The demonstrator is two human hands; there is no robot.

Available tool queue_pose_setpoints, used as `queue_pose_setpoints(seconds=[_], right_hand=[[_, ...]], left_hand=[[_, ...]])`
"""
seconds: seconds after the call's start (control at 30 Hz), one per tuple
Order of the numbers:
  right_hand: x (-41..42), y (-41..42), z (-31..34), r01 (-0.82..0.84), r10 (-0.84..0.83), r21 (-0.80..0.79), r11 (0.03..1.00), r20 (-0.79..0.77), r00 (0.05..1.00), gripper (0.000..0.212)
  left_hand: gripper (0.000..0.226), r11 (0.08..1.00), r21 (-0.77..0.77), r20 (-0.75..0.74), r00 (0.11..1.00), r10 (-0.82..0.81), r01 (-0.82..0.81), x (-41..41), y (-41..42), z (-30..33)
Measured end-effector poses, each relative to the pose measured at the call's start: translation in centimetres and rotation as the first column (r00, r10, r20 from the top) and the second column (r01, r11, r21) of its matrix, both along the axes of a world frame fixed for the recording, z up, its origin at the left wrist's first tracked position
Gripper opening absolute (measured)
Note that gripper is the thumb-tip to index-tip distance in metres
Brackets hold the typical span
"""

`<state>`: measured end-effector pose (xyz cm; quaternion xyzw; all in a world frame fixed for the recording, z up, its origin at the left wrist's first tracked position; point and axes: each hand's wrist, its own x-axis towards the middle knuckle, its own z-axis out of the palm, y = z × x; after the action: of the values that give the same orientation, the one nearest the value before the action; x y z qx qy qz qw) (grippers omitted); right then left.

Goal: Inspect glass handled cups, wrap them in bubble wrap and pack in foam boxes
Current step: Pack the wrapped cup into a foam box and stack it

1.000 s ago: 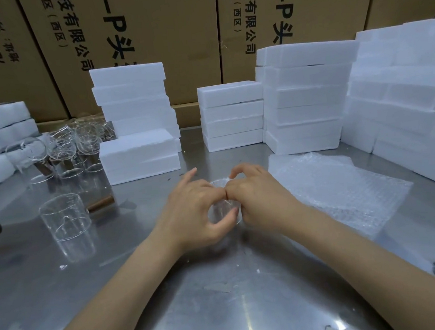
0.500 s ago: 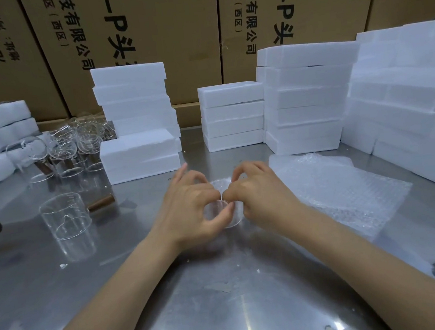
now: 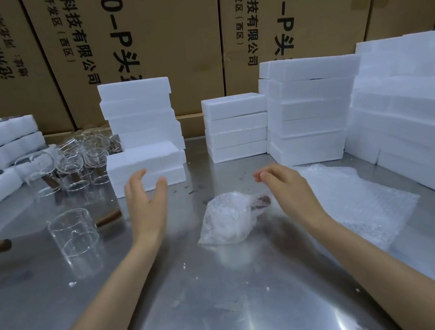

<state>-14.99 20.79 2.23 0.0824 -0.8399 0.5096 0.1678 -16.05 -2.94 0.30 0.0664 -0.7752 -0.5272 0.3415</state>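
- Wrapped cup (image 3: 228, 218) lying loose on the steel worktop (image 3: 226, 311) between the two hands, touched by neither; no tape or tie visible on the wrap, so likely to spring open if left or lifted carelessly.
- Brown handle tip (image 3: 261, 201) poking out of the bubble wrap at the right end; bare there, so probably open to a knock against foam or other glass during packing.
- Bundle resting on its side, rounded; could roll on the smooth metal if nudged by a wrist or forearm.
- Left hand (image 3: 146, 199) raised over the worktop, fingers spread and straight, grip empty, near the closest foam box (image 3: 144, 167); a fast reach risks toppling the tall foam stack (image 3: 140, 114) behind it.
- Right hand (image 3: 284, 184) hovering just above and right of the bundle, fingers loosely bent, grip holding nothing.
- Unwrapped glass cup (image 3: 74, 233) standing upright, well to the left of the bundle, wooden handle (image 3: 108, 219) jutting toward the left forearm; an elbow sweep could tip it.
- More bare cups (image 3: 76, 163) crowded at the back left, touching or nearly so; chipping likely if jostled.
- Spare bubble wrap sheets (image 3: 354, 198) spread flat at the right, under the right forearm's line.
- Look of the bundle: cloudy white, crinkled, glass shape blurred inside, wrap bunched toward the handle end, flatter at the near left corner.
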Motion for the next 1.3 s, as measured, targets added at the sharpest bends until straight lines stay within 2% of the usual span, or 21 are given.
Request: queue_pose_setpoints(seconds=[0.07,0.17,0.23,0.33,0.47,0.6,0.7,0.83,1.13,1.3], right_hand=[[-1.6,0.0,0.5,-0.015,0.025,-0.058,0.998,0.17,0.985,0.02],[-4.6,-2.0,2.0,-0.044,0.027,0.039,0.998,0.362,0.932,0.038],[-6.3,-4.3,3.3,-0.083,0.038,0.097,0.992,0.394,0.918,0.048],[-8.1,-8.6,4.8,-0.195,0.133,0.105,0.975,0.427,0.894,0.05],[-9.7,-13.0,5.2,-0.242,0.233,-0.051,0.969,0.509,0.829,0.05],[-10.7,-14.8,5.0,-0.191,0.261,-0.182,0.964,0.55,0.793,0.055],[-11.0,-15.2,4.6,-0.197,0.266,-0.182,0.963,0.555,0.788,0.059],[-10.9,-14.8,4.1,-0.187,0.245,-0.161,0.969,0.56,0.791,0.061],[-8.9,-11.2,4.7,-0.169,0.177,-0.065,0.983,0.539,0.823,0.04],[-7.4,-8.9,5.2,-0.16,0.07,0.108,0.981,0.572,0.818,0.045]], left_hand=[[0.061,0.986,0.15,0.101,0.994,0.052,-0.067,-1.1,-1.2,-0.3],[0.074,0.961,0.249,0.139,0.986,0.088,-0.121,-3.1,-2.9,-0.4],[0.077,0.95,0.27,0.137,0.983,0.124,-0.157,-4.2,-3.6,-0.3],[0.077,0.923,0.328,0.124,0.978,0.17,-0.202,-5.7,-4.3,-0.2],[0.075,0.911,0.341,0.11,0.973,0.205,-0.23,-7.3,-5.2,-0.3],[0.066,0.911,0.341,0.108,0.972,0.209,-0.234,-8.4,-5.9,-0.6],[0.054,0.918,0.321,0.099,0.972,0.212,-0.233,-8.7,-5.9,-0.8],[0.051,0.914,0.307,0.112,0.964,0.242,-0.265,-8.6,-5.8,-0.9],[0.047,0.91,0.313,0.132,0.961,0.242,-0.272,-6.3,-4.6,-0.9],[0.041,0.931,0.27,0.136,0.967,0.214,-0.244,-4.3,-2.8,-1.1]])
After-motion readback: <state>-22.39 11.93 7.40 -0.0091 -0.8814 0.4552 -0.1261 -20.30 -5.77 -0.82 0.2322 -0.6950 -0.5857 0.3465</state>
